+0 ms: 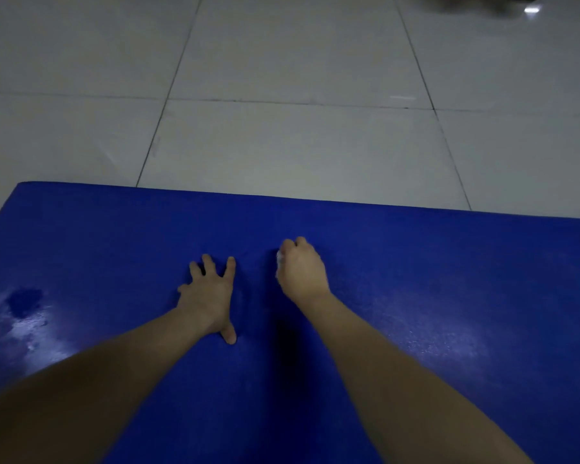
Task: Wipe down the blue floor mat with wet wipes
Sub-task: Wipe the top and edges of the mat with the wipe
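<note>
Right hand (300,271) grips bunched wet wipe (279,259) on blue mat (449,262); left hand (211,293) braces, fingers spread flat. Best: firm overlapping strokes toward far edge.

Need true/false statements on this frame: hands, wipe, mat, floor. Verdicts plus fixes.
1. The left hand rests on the blue textured floor mat with its fingers spread. True.
2. The right hand is empty. False: its grip holds a crumpled white wet wipe.
3. The mat lies on carpet. False: it lies on a pale grey tiled floor.
4. A wet sheen shows on the mat towards its left edge. True.
5. Both hands are on the tiles, off the mat. False: both are on the mat.
</note>
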`<move>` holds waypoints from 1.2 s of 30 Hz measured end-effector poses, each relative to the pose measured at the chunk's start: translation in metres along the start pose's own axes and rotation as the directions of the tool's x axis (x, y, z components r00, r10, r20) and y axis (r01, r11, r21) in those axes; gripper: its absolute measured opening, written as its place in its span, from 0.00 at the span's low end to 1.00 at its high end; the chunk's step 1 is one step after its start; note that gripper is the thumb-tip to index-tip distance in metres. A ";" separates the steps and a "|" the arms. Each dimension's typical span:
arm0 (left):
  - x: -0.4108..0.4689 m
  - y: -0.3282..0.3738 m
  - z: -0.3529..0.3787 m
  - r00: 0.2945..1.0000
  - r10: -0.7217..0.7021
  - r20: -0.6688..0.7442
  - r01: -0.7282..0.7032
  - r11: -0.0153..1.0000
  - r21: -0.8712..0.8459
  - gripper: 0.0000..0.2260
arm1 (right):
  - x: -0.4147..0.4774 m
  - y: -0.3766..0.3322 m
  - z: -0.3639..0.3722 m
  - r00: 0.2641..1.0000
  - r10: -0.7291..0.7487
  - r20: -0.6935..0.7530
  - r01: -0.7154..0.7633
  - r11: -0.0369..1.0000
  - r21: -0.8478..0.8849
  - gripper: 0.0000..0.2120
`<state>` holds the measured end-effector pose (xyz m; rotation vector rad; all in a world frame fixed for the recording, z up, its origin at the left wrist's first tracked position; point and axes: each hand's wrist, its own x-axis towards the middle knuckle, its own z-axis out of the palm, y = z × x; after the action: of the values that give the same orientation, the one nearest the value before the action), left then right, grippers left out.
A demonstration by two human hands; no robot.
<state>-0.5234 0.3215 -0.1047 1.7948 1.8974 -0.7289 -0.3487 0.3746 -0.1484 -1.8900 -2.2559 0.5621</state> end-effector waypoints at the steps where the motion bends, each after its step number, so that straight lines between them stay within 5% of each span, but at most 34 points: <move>1: 0.001 0.000 0.000 1.000 -0.002 -0.007 0.002 1.000 -0.006 0.73 | 0.002 0.016 -0.005 1.000 0.021 -0.020 -0.021 1.000 -0.005 0.01; 6: 0.003 0.001 0.002 1.000 -0.015 0.009 0.015 1.000 0.006 0.74 | -0.004 0.123 -0.048 0.913 0.362 -0.186 -0.346 0.931 0.111 0.10; 11: 0.005 0.005 0.000 1.000 -0.022 0.015 0.021 0.999 0.041 0.74 | -0.009 0.178 -0.074 0.767 0.589 -0.255 -0.547 0.807 0.221 0.05; 16: 0.006 0.002 0.002 1.000 -0.008 0.000 0.008 0.997 0.072 0.74 | 0.015 0.129 -0.056 0.812 0.560 -0.165 -0.528 0.825 0.200 0.15; 21: 0.008 -0.002 0.005 0.999 0.016 -0.034 -0.013 0.995 0.103 0.74 | 0.037 0.021 -0.022 0.958 0.285 -0.022 -0.279 0.949 0.145 0.16; 25: 0.008 -0.003 0.005 0.999 0.020 -0.031 -0.016 0.992 0.125 0.75 | 0.038 0.001 -0.011 0.993 0.122 0.010 -0.122 0.991 0.053 0.12; 28: 0.011 -0.004 0.002 0.999 0.037 -0.018 -0.035 0.990 0.134 0.75 | 0.036 0.045 -0.029 0.975 0.203 -0.088 -0.204 0.979 -0.005 0.08; 32: 0.010 -0.011 -0.003 0.995 0.102 -0.010 -0.099 0.983 0.152 0.73 | 0.017 0.117 -0.055 0.865 0.465 -0.189 -0.470 0.882 0.020 0.07; 36: 0.021 -0.042 -0.024 0.955 0.282 -0.093 -0.259 0.944 0.202 0.55 | 0.007 0.147 -0.063 0.751 0.628 -0.204 -0.632 0.773 0.054 0.07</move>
<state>-0.5655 0.3519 -0.0958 2.2089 1.6491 -0.7342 -0.1939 0.4136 -0.1463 -2.5796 -1.4514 0.3776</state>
